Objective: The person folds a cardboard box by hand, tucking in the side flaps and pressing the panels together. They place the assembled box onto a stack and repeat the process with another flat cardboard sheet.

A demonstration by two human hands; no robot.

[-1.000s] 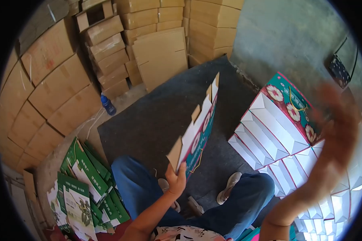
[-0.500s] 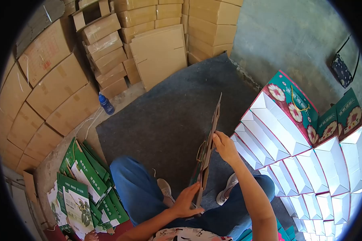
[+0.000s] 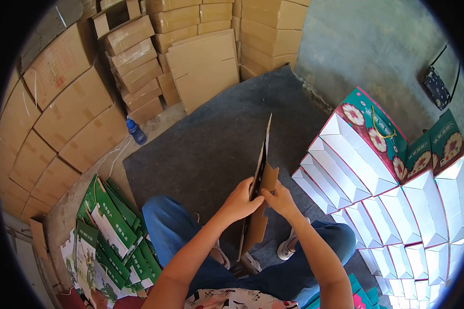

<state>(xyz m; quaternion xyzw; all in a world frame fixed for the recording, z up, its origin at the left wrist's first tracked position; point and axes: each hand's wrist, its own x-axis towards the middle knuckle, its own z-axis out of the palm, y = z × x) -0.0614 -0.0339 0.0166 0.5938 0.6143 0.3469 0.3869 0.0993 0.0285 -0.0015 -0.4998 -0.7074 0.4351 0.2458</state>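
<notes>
A flat-folded cardboard gift box [image 3: 256, 226] stands nearly edge-on between my knees, its brown inner side and a notched flap facing right. My left hand [image 3: 241, 200] is closed around its left face near mid-height, with the thumb over the edge. Opposite it, my right hand [image 3: 282, 200] pinches the brown flap [image 3: 269, 177] between thumb and fingers. Both thumbs come close together at the board. The printed outer face is turned mostly out of sight.
White-sided boxes [image 3: 366, 159] with green printed tops are stacked on the right. Green flat packaging [image 3: 113, 226] lies at left, near another person's hand [image 3: 99, 298]. Brown cartons [image 3: 77, 103] line the back and left; a blue bottle [image 3: 136, 132] stands beside the dark mat [image 3: 206, 149].
My left hand has gone from the box's lower edge up to its middle. The brown flap now stands out to the right. At lower left, a green-and-white piece has tilted.
</notes>
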